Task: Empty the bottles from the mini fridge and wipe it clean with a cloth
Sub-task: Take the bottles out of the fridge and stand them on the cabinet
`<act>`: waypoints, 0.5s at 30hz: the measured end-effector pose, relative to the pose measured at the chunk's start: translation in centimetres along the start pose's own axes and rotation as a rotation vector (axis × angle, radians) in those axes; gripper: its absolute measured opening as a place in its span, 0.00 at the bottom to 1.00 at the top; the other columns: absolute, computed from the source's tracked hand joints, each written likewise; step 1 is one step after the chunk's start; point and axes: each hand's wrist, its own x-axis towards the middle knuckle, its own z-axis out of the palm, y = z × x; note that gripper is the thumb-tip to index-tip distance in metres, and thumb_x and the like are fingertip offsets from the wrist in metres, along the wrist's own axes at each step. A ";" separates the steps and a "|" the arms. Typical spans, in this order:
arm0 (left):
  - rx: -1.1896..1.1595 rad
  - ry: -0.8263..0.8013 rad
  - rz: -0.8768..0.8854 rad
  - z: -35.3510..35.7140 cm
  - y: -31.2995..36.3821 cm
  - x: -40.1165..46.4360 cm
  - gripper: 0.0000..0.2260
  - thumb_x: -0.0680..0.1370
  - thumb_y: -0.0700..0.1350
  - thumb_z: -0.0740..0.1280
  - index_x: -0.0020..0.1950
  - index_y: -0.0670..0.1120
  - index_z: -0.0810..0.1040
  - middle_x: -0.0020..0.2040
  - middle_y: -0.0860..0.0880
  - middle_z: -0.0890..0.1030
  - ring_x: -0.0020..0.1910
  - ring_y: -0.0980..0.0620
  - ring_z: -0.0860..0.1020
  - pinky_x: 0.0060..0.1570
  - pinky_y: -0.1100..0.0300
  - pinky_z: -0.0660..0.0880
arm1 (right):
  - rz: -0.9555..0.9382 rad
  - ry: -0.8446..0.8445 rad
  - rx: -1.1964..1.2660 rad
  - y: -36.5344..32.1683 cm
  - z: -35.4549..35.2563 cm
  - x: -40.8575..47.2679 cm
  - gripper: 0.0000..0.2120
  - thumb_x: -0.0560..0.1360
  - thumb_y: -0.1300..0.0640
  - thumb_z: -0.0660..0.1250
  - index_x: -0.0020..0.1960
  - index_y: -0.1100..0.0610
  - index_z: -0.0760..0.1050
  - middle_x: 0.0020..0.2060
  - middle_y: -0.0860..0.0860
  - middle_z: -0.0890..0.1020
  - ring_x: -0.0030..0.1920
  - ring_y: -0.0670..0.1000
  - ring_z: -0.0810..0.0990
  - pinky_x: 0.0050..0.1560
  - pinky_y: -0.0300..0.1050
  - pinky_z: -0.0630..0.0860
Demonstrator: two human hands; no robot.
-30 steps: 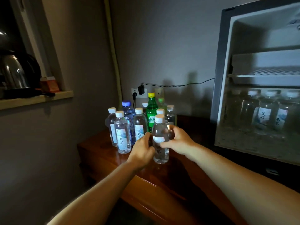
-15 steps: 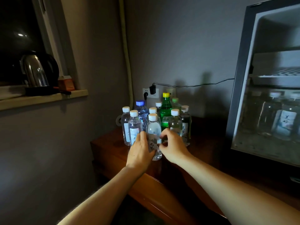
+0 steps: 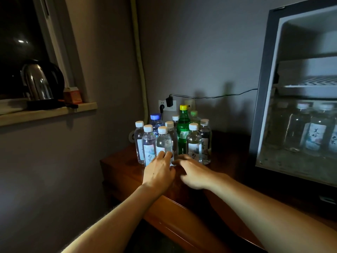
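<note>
Several water bottles stand in a cluster at the back of the wooden table (image 3: 182, 212), along with a green soda bottle (image 3: 183, 132) and a blue-capped bottle (image 3: 156, 121). The front clear water bottle (image 3: 164, 141) stands upright on the table. My left hand (image 3: 158, 172) reaches to its base, straight fingertips touching it. My right hand (image 3: 195, 172) is blurred, just right of that bottle and off it, fingers relaxed and holding nothing. The mini fridge (image 3: 262, 88) stands open on the right with more water bottles (image 3: 299, 126) on its lower level. No cloth is visible.
A steel kettle (image 3: 39, 83) and a small orange box (image 3: 73, 95) sit on the window sill at left. A wall socket (image 3: 166, 104) with a plug and cable lies behind the bottles. A wire shelf (image 3: 310, 84) crosses the fridge above its bottles.
The bottle both hands gripped now stands in the cluster. My right hand has let go and drawn back; my left hand has loosened to a touch at the base.
</note>
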 end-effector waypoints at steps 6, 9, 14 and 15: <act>-0.083 0.035 0.074 -0.5 2.5 1.1 0.15 0.77 0.49 0.64 0.63 0.49 0.69 0.54 0.49 0.75 0.50 0.47 0.78 0.39 0.56 0.71 | 0.059 0.117 -0.011 2.6 -4.0 -3.3 0.13 0.73 0.55 0.67 0.58 0.51 0.76 0.56 0.49 0.78 0.55 0.52 0.78 0.54 0.49 0.76; -0.071 -0.034 0.086 -0.6 4.7 1.9 0.19 0.76 0.50 0.64 0.66 0.49 0.67 0.58 0.48 0.73 0.54 0.45 0.76 0.43 0.53 0.73 | 0.103 0.175 -0.051 4.2 -6.5 -5.6 0.16 0.75 0.52 0.67 0.63 0.49 0.75 0.59 0.49 0.76 0.59 0.51 0.76 0.56 0.45 0.74; -0.051 -0.195 0.121 0.2 8.4 2.8 0.27 0.75 0.54 0.65 0.70 0.48 0.62 0.64 0.45 0.69 0.64 0.43 0.71 0.58 0.48 0.73 | 0.186 0.193 -0.184 6.7 -9.7 -8.6 0.27 0.77 0.48 0.66 0.74 0.48 0.64 0.72 0.50 0.66 0.72 0.53 0.64 0.68 0.48 0.64; -0.053 -0.198 0.138 0.4 9.3 2.9 0.27 0.75 0.54 0.65 0.70 0.48 0.62 0.65 0.45 0.69 0.64 0.42 0.71 0.59 0.48 0.72 | 0.196 0.199 -0.223 7.2 -10.2 -9.2 0.28 0.76 0.47 0.66 0.75 0.48 0.64 0.73 0.50 0.65 0.73 0.53 0.62 0.70 0.49 0.63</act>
